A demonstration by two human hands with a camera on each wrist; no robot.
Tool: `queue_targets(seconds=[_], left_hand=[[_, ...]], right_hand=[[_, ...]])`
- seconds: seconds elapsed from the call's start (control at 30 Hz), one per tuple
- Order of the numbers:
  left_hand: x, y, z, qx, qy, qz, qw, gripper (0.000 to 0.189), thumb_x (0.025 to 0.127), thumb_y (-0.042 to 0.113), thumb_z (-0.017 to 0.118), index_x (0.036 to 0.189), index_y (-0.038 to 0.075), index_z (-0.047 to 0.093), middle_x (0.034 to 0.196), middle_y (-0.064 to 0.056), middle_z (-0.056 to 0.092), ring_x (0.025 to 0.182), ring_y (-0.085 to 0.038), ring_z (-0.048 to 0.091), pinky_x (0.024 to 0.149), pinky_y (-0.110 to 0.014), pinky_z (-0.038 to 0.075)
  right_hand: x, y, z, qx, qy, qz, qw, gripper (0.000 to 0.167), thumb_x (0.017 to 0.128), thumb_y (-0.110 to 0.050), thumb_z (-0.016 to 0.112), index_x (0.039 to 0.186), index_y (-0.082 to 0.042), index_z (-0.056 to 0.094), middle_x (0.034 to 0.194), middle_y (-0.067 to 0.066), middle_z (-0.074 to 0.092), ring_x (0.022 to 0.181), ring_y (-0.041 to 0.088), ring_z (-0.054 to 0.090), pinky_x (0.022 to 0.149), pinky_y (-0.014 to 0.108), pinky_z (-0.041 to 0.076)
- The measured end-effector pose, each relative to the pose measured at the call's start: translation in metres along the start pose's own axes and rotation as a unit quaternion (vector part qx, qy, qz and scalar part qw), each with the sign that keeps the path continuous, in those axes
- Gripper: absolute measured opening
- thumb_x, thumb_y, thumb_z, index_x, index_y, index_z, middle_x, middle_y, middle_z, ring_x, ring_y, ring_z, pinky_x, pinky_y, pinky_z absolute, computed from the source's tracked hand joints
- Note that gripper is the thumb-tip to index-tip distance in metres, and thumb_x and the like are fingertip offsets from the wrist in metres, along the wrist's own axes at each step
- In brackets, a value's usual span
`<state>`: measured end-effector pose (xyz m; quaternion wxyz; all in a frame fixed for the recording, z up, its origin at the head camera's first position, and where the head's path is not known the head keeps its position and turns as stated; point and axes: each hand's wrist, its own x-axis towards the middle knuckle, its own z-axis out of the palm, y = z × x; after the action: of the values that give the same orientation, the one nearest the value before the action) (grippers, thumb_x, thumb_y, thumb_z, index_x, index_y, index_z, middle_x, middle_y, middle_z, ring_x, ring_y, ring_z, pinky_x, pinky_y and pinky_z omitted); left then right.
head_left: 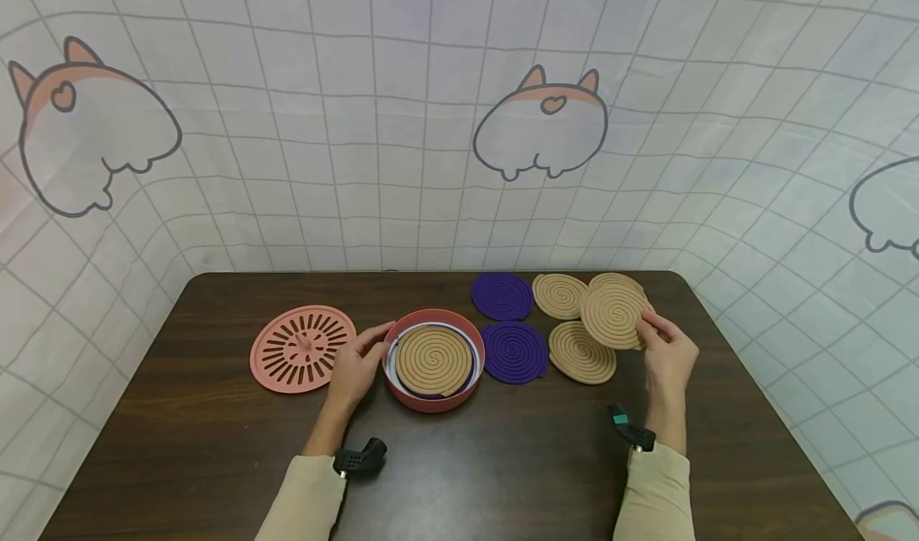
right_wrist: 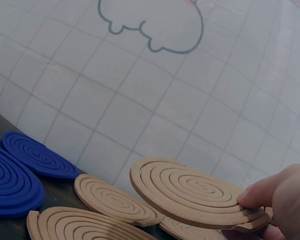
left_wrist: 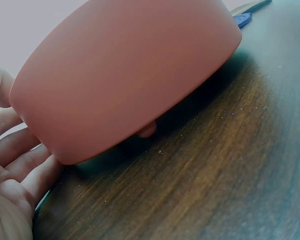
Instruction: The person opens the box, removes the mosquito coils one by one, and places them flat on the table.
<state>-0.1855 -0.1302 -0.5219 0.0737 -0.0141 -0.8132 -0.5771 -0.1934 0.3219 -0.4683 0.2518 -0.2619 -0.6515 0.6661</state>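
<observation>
In the head view my right hand (head_left: 666,351) pinches a tan mosquito coil (head_left: 612,317) by its right edge, above other tan coils. The right wrist view shows the thumb on top of this held coil (right_wrist: 195,190). My left hand (head_left: 355,367) holds the left side of a round red dish (head_left: 433,404), thumb near the rim. In the left wrist view, the left fingers (left_wrist: 25,162) lie against the dish's outer wall (left_wrist: 125,85). Inside the dish a tan coil (head_left: 434,359) lies over a dark one, on a white lining.
A pink slotted lid (head_left: 287,375) lies left of the dish. Two purple coils (head_left: 502,296) sit to its right. Beyond them are a tan coil (head_left: 558,296), another tan coil (head_left: 580,356) and a partly covered one (head_left: 617,280). A patterned curtain (head_left: 431,206) hangs behind the table.
</observation>
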Motion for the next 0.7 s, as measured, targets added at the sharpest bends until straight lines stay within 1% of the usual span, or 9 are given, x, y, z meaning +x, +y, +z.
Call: queue_targets(seconds=[0.1, 0.2, 0.37, 0.43, 0.53, 0.7], left_hand=[[0.0, -0.001, 0.0, -0.001, 0.0, -0.002, 1.0, 0.033, 0.096, 0.016, 0.06, 0.128, 0.018, 0.07, 0.129, -0.006, 0.07, 0.117, -0.021, 0.065, 0.1, -0.039, 0.05], [0.0, -0.001, 0.0, -0.003, -0.001, -0.003, 1.0, 0.033, 0.096, 0.016, 0.06, 0.128, 0.018, 0.07, 0.129, -0.006, 0.07, 0.117, -0.022, 0.065, 0.1, -0.041, 0.05], [0.001, 0.0, 0.0, -0.001, -0.002, -0.001, 1.0, 0.034, 0.096, 0.015, 0.06, 0.128, 0.017, 0.07, 0.129, -0.006, 0.07, 0.119, -0.022, 0.065, 0.102, -0.045, 0.049], [0.001, 0.0, 0.0, -0.001, -0.002, 0.0, 1.0, 0.034, 0.096, 0.015, 0.06, 0.128, 0.017, 0.07, 0.13, -0.006, 0.069, 0.12, -0.023, 0.064, 0.103, -0.045, 0.049], [0.001, 0.0, 0.0, -0.004, -0.003, -0.004, 1.0, 0.034, 0.096, 0.015, 0.06, 0.128, 0.017, 0.07, 0.13, -0.006, 0.069, 0.121, -0.023, 0.064, 0.104, -0.046, 0.048], [0.001, 0.0, 0.0, -0.011, -0.005, -0.007, 0.9999, 0.034, 0.096, 0.015, 0.06, 0.128, 0.017, 0.07, 0.131, -0.007, 0.069, 0.121, -0.024, 0.064, 0.105, -0.047, 0.047]], right_hand=[[0.002, 0.002, -0.004, 0.014, 0.01, 0.006, 0.9998, 0.023, 0.087, -0.001, 0.073, 0.11, 0.001, 0.076, 0.099, -0.005, 0.071, 0.091, 0.003, 0.064, 0.069, 0.011, 0.052], [0.004, 0.003, -0.008, 0.027, 0.021, 0.009, 0.9994, 0.018, 0.086, -0.001, 0.074, 0.103, -0.005, 0.079, 0.099, -0.006, 0.074, 0.09, 0.001, 0.066, 0.069, 0.01, 0.052], [0.008, 0.005, -0.014, 0.051, 0.042, 0.014, 0.9977, 0.016, 0.085, 0.002, 0.074, 0.097, -0.006, 0.08, 0.09, -0.01, 0.073, 0.086, 0.0, 0.066, 0.069, 0.01, 0.053], [0.009, 0.006, -0.017, 0.052, 0.051, 0.02, 0.9971, 0.016, 0.084, 0.003, 0.073, 0.096, -0.005, 0.08, 0.085, -0.011, 0.07, 0.084, 0.0, 0.066, 0.068, 0.01, 0.053], [0.011, 0.007, -0.02, 0.047, 0.062, 0.025, 0.9966, 0.016, 0.084, 0.004, 0.072, 0.095, -0.005, 0.079, 0.083, -0.011, 0.068, 0.082, 0.001, 0.065, 0.067, 0.011, 0.053], [0.011, 0.01, -0.024, -0.001, 0.073, 0.024, 0.9971, 0.02, 0.086, 0.001, 0.071, 0.105, -0.001, 0.077, 0.085, -0.015, 0.065, 0.083, -0.001, 0.062, 0.068, 0.009, 0.051]])
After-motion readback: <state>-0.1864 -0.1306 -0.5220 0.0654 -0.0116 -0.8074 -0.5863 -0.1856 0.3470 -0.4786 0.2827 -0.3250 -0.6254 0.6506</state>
